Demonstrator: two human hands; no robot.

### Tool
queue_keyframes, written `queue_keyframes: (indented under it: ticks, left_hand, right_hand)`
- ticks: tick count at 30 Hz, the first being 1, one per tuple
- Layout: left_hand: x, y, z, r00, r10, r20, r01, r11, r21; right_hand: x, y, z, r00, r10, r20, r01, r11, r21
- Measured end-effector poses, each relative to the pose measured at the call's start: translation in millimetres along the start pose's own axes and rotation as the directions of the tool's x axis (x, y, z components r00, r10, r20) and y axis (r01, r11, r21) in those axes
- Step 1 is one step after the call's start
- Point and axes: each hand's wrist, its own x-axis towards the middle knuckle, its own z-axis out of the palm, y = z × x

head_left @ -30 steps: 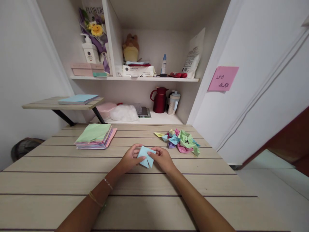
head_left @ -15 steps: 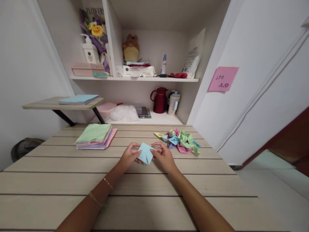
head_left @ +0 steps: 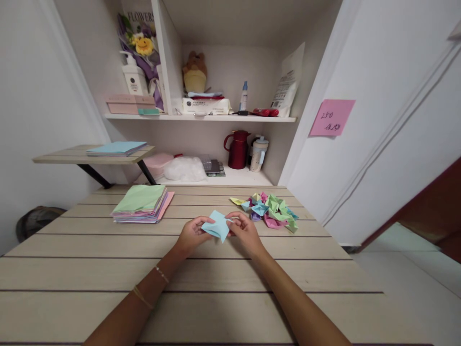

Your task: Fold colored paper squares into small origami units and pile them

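Pale wood planks with dark gaps make up the table [head_left: 216,307] nearest us. Two bare forearms reach in; on the left one we note a yellowish band [head_left: 142,297] and, nearer the wrist, a beaded bracelet [head_left: 162,274].

Both hands meet around the middle of the table. Left hand [head_left: 190,236]: fingers bent, nearly closed, pinching the left corner of the blue paper [head_left: 218,225]. Right hand [head_left: 247,233]: fingers curled in, closed on the right side of the same sheet. We see the blue paper folded, loose flap on its left side, one point aimed back at us.

Beyond the hands, right: a heap of folded pieces [head_left: 276,210], mixed green, blue, pink, yellow, purple. Left: a paper stack [head_left: 140,199], green on top, edges uneven, well apart from the hands. Behind it we have a raised wood shelf [head_left: 61,154] on black supports, with blue sheets [head_left: 117,148] on top.

Farther back, in the white cabinet's lower level: a pink container [head_left: 155,163], a white fluffy bundle [head_left: 185,169], a red jug [head_left: 237,151], and a speckled cup [head_left: 258,156] just beside it. Above, we spot a pink box [head_left: 124,104], a brown plush toy [head_left: 195,72] and a blue-capped bottle [head_left: 244,97].
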Motion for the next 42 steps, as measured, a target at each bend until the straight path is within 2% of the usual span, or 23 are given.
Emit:
queue_keyframes:
  ticks: [4, 9, 15, 19, 22, 25, 27, 31, 36, 38, 42]
  left_hand:
    - [4, 1, -0.9, 0.994, 0.028, -0.103, -0.021, 0.998, 0.062]
    - [6, 2, -2.0, 0.984, 0.031, -0.176, -0.029, 1.0, 0.011]
    - [5, 3, -3.6, 0.994, 0.042, -0.105, -0.035, 0.998, 0.059]
    - [3, 2, -1.3, 0.996, 0.029, -0.081, -0.026, 0.999, 0.042]
    - [4, 1, 0.8, 0.997, 0.021, -0.068, -0.014, 0.995, 0.102]
    - [4, 0, 0.7, 0.994, 0.081, -0.072, -0.066, 0.979, 0.191]
    - [5, 1, -0.6, 0.993, 0.087, -0.077, -0.072, 0.981, 0.177]
    - [4, 2, -2.9, 1.0, -0.013, -0.025, 0.013, 1.0, 0.001]
    - [3, 1, -0.9, 0.994, -0.01, 0.105, 0.017, 0.998, -0.06]
    - [3, 1, 0.2, 0.991, 0.004, 0.132, 0.004, 0.998, -0.062]
    - [1, 1, 1.1, 0.987, 0.004, 0.163, 0.002, 0.999, -0.036]
  right_hand:
    - [-2, 4, 1, 0.999, -0.019, 0.038, 0.024, 0.989, -0.146]
    - [-3, 7, 2, 0.999, -0.003, 0.052, 0.013, 0.984, -0.176]
    - [-1, 8, 0, 0.999, 0.006, 0.036, 0.0, 0.983, -0.182]
    - [0, 9, -1, 0.999, -0.036, -0.03, 0.029, 0.979, -0.203]
    - [0, 8, 1, 0.994, -0.084, -0.076, 0.072, 0.987, -0.142]
    - [-1, 6, 3, 0.997, -0.076, -0.03, 0.074, 0.996, -0.045]
    - [-1, 4, 3, 0.999, -0.037, 0.015, 0.036, 0.997, 0.075]
    - [-2, 2, 3, 0.995, 0.089, 0.036, -0.095, 0.965, 0.245]
    - [-7, -1, 7, 0.939, 0.282, 0.199, -0.337, 0.876, 0.346]
    - [-9, -2, 8, 0.927, 0.3, 0.227, -0.366, 0.859, 0.359]
    - [-8, 2, 9, 0.937, 0.282, 0.208, -0.338, 0.884, 0.322]
